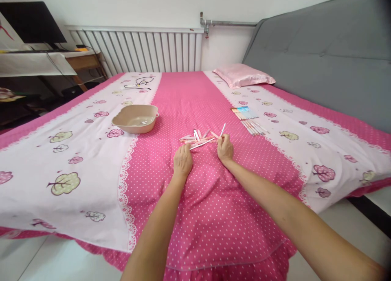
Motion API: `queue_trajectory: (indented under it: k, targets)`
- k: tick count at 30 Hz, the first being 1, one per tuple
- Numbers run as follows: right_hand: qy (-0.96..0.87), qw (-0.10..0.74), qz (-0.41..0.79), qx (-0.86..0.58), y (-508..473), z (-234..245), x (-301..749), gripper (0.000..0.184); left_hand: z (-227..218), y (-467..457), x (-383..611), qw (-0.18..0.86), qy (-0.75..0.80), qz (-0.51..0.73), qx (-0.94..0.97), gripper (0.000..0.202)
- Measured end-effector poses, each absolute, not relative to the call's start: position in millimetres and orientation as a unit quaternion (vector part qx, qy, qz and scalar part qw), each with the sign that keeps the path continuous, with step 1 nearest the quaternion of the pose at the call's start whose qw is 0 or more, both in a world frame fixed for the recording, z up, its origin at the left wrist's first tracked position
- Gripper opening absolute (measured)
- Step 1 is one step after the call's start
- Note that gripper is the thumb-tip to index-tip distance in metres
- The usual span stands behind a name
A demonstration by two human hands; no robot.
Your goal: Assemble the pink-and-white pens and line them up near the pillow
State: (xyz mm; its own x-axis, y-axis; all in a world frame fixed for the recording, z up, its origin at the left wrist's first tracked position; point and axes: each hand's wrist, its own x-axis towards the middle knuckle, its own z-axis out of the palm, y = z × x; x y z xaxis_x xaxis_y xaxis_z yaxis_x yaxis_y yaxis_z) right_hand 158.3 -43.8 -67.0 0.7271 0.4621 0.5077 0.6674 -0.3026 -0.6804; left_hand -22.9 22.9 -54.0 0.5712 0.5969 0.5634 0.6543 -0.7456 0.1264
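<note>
My left hand is closed, fingers pinched on the near end of a slim white pen that slants up to the right. My right hand grips another white pen, its upper end sticking out above the fingers. Just beyond both hands lies a loose pile of pink and white pens on the pink dotted bedspread. Farther right, two neat rows are laid out: pens with blue and brown ends and, nearer, whitish-pink pens.
A beige plastic basin with a few small items inside stands to the left. Behind it lies a black cable. A pink pillow rests by the grey headboard. A radiator and a desk with a monitor stand beyond.
</note>
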Motion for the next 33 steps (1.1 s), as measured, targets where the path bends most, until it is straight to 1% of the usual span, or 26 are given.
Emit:
queue_trajectory:
  k: [8, 17, 33]
  targets:
    - [-0.333, 0.495, -0.115, -0.794, -43.5, -66.7, 160.2, 0.019, -54.9, 22.9, -23.1, 0.044, -0.353, -0.299, -0.886, 0.029]
    - [-0.324, 0.523, -0.111, -0.781, -43.5, -68.6, 163.4, 0.016, -56.0, 23.8, -23.2, 0.038, -0.355, -0.311, -0.881, 0.027]
    - [-0.314, 0.583, -0.069, -0.746, -42.6, -69.6, 167.6, 0.017, -55.3, 30.3, -28.1, 0.03, -0.353, -0.383, -0.853, 0.021]
